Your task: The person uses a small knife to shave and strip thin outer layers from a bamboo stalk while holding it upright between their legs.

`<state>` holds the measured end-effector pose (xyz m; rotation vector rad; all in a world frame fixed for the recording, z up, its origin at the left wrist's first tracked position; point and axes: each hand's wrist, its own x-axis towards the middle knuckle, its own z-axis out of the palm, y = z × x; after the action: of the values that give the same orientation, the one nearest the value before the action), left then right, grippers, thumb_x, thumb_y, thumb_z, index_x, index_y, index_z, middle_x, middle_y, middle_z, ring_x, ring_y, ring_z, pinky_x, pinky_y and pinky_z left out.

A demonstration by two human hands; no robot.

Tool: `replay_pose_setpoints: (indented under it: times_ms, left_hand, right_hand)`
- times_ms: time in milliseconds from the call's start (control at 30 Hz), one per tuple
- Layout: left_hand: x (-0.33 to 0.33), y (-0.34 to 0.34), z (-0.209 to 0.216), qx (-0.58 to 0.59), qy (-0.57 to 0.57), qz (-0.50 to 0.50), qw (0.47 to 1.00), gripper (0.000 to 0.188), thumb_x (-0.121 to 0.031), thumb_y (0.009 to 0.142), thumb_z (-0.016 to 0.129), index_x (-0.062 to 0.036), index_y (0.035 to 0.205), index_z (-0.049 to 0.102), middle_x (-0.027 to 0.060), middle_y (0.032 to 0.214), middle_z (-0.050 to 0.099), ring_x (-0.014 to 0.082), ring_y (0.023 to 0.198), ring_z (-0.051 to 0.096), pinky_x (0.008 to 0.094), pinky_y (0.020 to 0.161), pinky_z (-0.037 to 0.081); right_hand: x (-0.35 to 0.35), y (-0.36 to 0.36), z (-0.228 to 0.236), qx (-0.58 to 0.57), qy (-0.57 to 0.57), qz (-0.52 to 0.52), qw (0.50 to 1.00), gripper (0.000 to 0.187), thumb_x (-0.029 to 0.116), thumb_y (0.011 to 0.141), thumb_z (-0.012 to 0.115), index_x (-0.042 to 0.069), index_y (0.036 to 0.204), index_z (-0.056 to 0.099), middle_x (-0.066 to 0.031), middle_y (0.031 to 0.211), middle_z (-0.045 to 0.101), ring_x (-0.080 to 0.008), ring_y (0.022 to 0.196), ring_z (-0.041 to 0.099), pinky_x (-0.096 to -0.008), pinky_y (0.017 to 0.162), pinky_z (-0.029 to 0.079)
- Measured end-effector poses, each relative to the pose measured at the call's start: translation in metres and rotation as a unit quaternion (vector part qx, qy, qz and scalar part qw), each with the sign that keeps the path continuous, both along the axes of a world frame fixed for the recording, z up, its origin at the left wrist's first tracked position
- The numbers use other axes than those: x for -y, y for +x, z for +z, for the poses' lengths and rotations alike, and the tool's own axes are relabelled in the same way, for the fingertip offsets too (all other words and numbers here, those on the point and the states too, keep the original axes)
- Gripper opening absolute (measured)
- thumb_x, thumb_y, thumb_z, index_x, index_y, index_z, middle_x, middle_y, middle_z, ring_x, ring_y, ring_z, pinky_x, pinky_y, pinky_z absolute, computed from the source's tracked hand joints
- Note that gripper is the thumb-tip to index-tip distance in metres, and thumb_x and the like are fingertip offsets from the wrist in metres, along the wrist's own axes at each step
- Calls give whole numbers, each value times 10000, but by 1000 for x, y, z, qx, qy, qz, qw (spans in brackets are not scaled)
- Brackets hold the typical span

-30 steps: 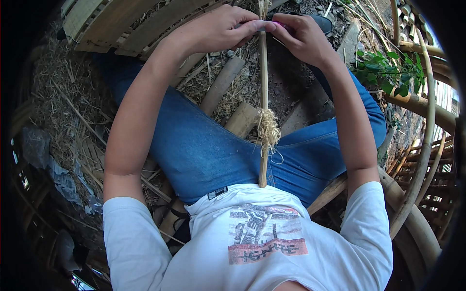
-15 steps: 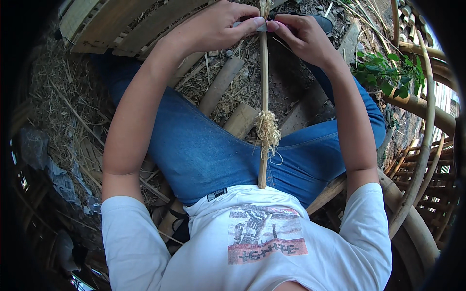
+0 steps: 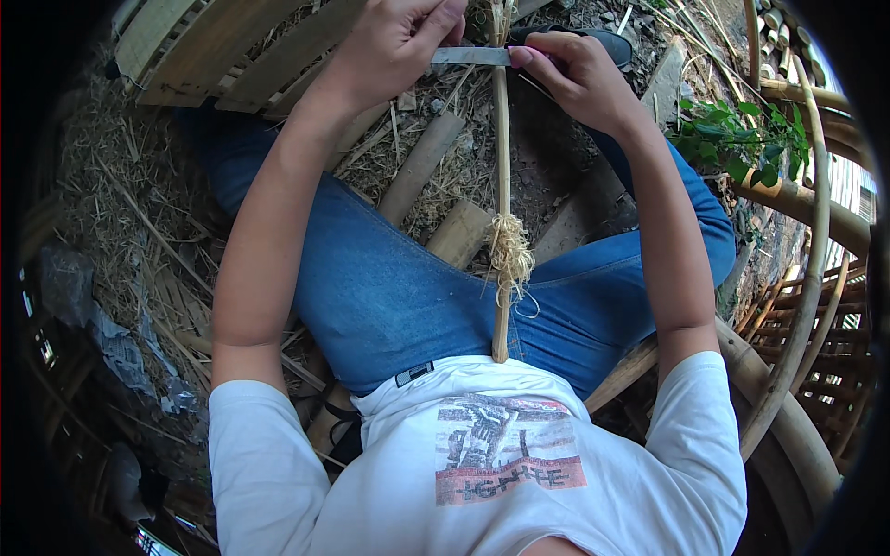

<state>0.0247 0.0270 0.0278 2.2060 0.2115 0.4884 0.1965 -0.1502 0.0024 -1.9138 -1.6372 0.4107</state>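
Note:
A slim wooden stick (image 3: 503, 157) runs lengthwise between my legs, its near end against my white shirt. A bunch of curled shavings (image 3: 511, 250) clings around its lower part. Across its far part lies a flat metal blade (image 3: 468, 56). My right hand (image 3: 584, 79) pinches the blade's right end between thumb and fingers, close beside the stick. My left hand (image 3: 399, 42) is closed, fingers curled, left of the stick and above the blade's left end. Whatever it may hold is hidden, and the frame's top edge cuts it off.
Wooden slats (image 3: 250, 69) stand at upper left. Cut bamboo pieces (image 3: 422, 167) lie on the straw-strewn ground between my legs. A leafy green plant (image 3: 742, 139) and curved bamboo poles (image 3: 816, 232) are on the right. Crumpled plastic (image 3: 120, 352) lies at left.
My left hand has moved up and left, away from the stick, uncovering more of the blade. My right hand stays nearly in place at the blade's right end.

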Motion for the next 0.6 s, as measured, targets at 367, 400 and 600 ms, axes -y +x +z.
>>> replay_pose_setpoints:
  times_ms: [367,400,600]
  left_hand:
    - [-8,-6,-4,74,-214,-61,972,794,-549,1037,205,24,764,683,135,895,702,206,799,647,328,764,499]
    - [-7,-8,0,45,-311,-84,945,941,-640,1007,78,22,797,713,178,1009,714,248,912,667,358,864,496]
    - [-26,-12,-2,184,-537,-338,750,1039,-763,917,21,21,1354,543,310,1445,431,386,1387,382,512,1111,312]
  right_hand:
    - [-1,0,-4,-11,53,12,998,357,367,991,568,33,967,690,-99,580,468,-187,522,422,-349,524,360]
    - [0,0,-3,-11,46,8,999,357,363,991,568,27,956,686,-101,577,467,-190,521,425,-351,524,360]
    - [1,0,-3,-2,52,11,999,356,337,992,568,5,907,664,-115,571,461,-211,515,435,-361,523,358]
